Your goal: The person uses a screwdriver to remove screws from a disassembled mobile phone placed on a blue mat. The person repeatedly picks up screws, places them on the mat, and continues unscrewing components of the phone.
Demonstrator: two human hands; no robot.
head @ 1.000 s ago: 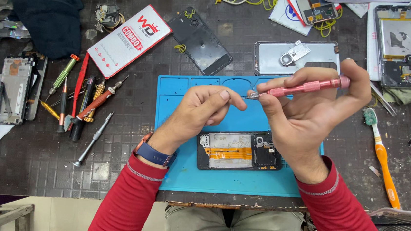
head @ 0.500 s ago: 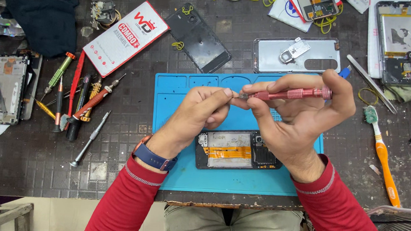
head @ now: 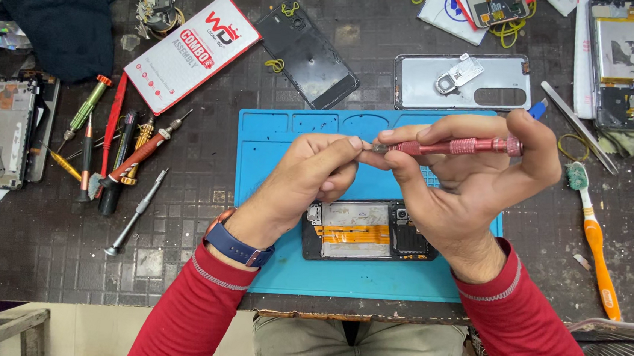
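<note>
Two hands meet above a blue mat (head: 279, 273) on a cluttered table (head: 174, 265). Right hand (head: 467, 190) fingers pinch a red screwdriver (head: 455, 146), held level. Left hand (head: 314, 170) fingers press together at its tip. An opened phone (head: 365, 231) lies on the mat just below them.

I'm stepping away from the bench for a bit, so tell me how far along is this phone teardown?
Done: the opened phone lies on the blue mat with its back off, board and orange flex exposed; a grey back cover lies beyond the mat.
In hand: the right hand holds a red screwdriver level, while the left hand pinches its tip.
Left: the driver is off the phone; I cannot tell which screws remain.
</note>
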